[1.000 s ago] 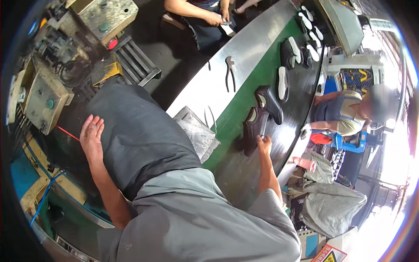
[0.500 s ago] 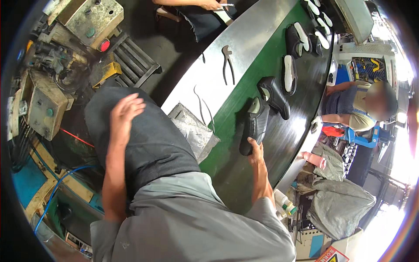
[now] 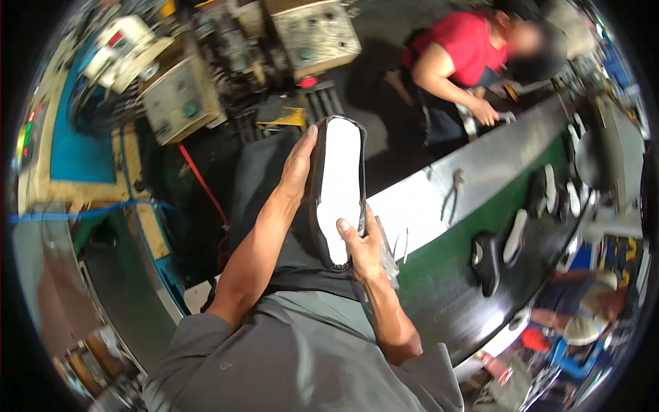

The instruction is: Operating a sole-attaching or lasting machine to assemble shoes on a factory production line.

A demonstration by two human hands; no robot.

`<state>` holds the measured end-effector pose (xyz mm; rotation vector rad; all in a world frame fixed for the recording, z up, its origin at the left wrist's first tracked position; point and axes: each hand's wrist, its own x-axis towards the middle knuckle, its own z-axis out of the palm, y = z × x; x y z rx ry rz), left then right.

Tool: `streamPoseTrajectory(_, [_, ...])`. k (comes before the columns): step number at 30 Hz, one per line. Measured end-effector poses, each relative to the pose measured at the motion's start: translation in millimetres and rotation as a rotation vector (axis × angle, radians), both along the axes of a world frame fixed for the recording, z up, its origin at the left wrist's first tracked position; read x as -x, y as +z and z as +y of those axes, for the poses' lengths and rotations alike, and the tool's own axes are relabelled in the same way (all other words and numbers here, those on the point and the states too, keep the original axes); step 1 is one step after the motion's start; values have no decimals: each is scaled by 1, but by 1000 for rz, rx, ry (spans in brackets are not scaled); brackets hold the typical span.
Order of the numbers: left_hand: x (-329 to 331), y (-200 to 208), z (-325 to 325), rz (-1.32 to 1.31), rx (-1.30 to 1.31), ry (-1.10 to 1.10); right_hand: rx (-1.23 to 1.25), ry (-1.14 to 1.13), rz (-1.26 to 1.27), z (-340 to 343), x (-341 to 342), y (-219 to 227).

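I hold a black shoe (image 3: 336, 189) sole-up over my lap, its pale flat sole facing me. My left hand (image 3: 298, 165) grips its left side near the far end, fingers along the black edge. My right hand (image 3: 360, 244) holds the near end, thumb pressed on the pale sole. My dark trousers lie under the shoe.
A green conveyor belt (image 3: 439, 288) with a metal rim runs along my right, carrying another black shoe (image 3: 486, 261) and several pale soles (image 3: 516, 237). Pliers (image 3: 453, 196) lie on the metal rim. A person in a red top (image 3: 467, 48) works at the far end. Machines stand at the upper left.
My right hand has lifted the black shoe off the belt and brought it over my lap. My left hand rose from my thigh and took its side. The view turned left.
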<state>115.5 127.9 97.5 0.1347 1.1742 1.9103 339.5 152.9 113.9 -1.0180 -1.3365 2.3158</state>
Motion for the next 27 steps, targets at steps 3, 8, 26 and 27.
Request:
streamPoseTrajectory(3, [2,22,-52,238,27,118,-454,145,-129,-24,21,3])
streamPoseTrajectory(8, [-1,17,-107,642,321,61,-790,317,-129,-30,55,-6])
streamPoseTrajectory(26, [53,56,-104,1235,289,-171,-943,236,32,29,126,37])
streamPoseTrajectory(27, [51,54,-97,1305,218,-61,-1116,201,57,32,130,42])
